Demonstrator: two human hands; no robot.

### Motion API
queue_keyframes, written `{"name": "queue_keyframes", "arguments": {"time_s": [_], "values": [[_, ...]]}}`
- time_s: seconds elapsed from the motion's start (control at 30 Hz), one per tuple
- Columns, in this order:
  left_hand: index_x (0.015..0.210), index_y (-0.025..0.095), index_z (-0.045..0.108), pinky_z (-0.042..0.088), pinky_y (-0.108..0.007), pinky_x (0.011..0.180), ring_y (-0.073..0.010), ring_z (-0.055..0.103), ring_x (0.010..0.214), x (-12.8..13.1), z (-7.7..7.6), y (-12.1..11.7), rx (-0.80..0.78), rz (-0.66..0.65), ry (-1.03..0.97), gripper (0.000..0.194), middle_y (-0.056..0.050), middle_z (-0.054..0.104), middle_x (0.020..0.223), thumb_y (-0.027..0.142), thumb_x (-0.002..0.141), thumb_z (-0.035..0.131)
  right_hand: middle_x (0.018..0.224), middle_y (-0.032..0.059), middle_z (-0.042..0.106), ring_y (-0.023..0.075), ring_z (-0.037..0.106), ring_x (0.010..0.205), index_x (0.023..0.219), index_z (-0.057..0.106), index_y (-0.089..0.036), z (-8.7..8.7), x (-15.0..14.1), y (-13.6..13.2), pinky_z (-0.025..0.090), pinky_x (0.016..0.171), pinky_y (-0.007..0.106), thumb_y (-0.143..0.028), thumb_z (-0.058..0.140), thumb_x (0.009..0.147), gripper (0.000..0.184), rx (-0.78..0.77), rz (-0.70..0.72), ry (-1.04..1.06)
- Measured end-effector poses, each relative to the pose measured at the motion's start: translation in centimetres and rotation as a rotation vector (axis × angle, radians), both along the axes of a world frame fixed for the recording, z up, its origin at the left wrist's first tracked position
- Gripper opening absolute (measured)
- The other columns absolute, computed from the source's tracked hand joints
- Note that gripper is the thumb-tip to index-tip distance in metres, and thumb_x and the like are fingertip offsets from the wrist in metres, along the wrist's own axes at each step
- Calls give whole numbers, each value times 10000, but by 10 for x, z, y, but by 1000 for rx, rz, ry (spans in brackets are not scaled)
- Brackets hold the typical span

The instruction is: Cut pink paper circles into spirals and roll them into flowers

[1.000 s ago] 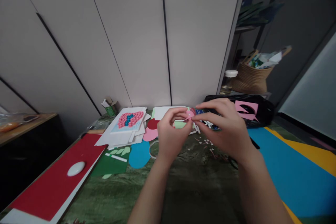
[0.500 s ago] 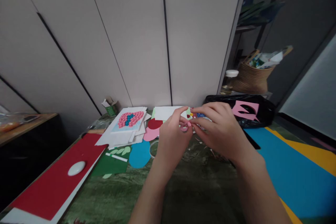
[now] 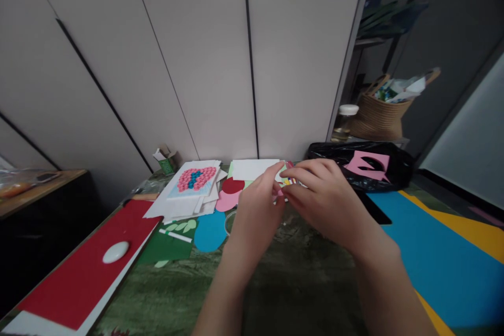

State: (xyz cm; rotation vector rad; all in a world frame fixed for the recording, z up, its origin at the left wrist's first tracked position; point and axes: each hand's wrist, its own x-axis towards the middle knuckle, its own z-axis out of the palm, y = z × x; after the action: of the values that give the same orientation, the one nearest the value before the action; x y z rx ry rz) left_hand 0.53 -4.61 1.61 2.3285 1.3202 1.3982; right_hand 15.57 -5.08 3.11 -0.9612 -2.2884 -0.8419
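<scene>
Over the middle of the table my left hand point(image 3: 258, 207) and my right hand point(image 3: 328, 202) meet at the fingertips. Between them is a small pink paper strip point(image 3: 277, 192), curled and mostly hidden by the fingers. Left thumb and forefinger pinch it; the right thumb and fingertips close on it from the other side. Behind the hands lie a white sheet point(image 3: 254, 169), a dark red paper circle point(image 3: 233, 186) and a pink paper shape point(image 3: 227, 200). A blue paper shape point(image 3: 210, 232) and a clear ring-shaped object point(image 3: 230, 224) are beside my left wrist.
On the left are red card point(image 3: 84, 273) with a white oval object point(image 3: 116, 252), green paper point(image 3: 167, 247) with a white stick point(image 3: 175, 235), and a picture of pink and blue paper rolls point(image 3: 196, 179). Right: blue card point(image 3: 437, 262), a black bag point(image 3: 326, 150) with a pink cut-out point(image 3: 359, 164).
Both hands have shifted slightly and the right fingers have drawn in closer to the left. Less of the pink strip shows than before. The things on the table stay put.
</scene>
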Motion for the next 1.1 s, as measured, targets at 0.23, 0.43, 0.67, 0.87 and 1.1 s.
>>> {"name": "queue_keyframes", "arguments": {"time_s": [0.23, 0.43, 0.67, 0.87, 1.1], "values": [[1214, 241, 489, 460, -286, 620, -153, 586, 691, -1, 4, -3, -46, 0, -2, 592, -10, 648, 798, 3, 673, 534, 968, 37, 668, 224, 534, 917, 835, 636, -183, 1, -1, 1, 377, 791, 390, -187, 534, 833, 102, 17, 2, 24], [1232, 234, 474, 464, -294, 662, -150, 585, 727, -1, 3, -5, -64, 5, 16, 564, -25, 659, 859, 21, 712, 522, 982, 31, 667, 219, 524, 927, 857, 644, -191, 1, 0, 0, 366, 803, 383, -174, 564, 817, 92, 37, 7, 34], [1245, 215, 471, 463, -295, 676, -148, 576, 714, -1, 0, -1, -71, 5, 31, 570, -31, 655, 838, 21, 712, 518, 990, 25, 665, 220, 522, 936, 857, 650, -199, -1, -2, -1, 359, 806, 382, -181, 562, 820, 97, 5, -4, 19], [1234, 215, 482, 457, -288, 671, -145, 575, 711, 0, 1, -2, -82, -3, 33, 558, -27, 655, 840, 21, 712, 514, 998, 27, 662, 223, 522, 944, 850, 645, -187, -2, -2, 1, 358, 807, 383, -176, 565, 811, 89, 7, -16, 1], [1228, 226, 487, 456, -302, 677, -150, 580, 726, 2, 1, -4, -112, 6, 21, 539, -23, 654, 852, 39, 723, 515, 958, 37, 669, 222, 535, 929, 835, 636, -167, -2, -3, 1, 368, 793, 376, -165, 535, 811, 103, 13, -21, 13]]}}
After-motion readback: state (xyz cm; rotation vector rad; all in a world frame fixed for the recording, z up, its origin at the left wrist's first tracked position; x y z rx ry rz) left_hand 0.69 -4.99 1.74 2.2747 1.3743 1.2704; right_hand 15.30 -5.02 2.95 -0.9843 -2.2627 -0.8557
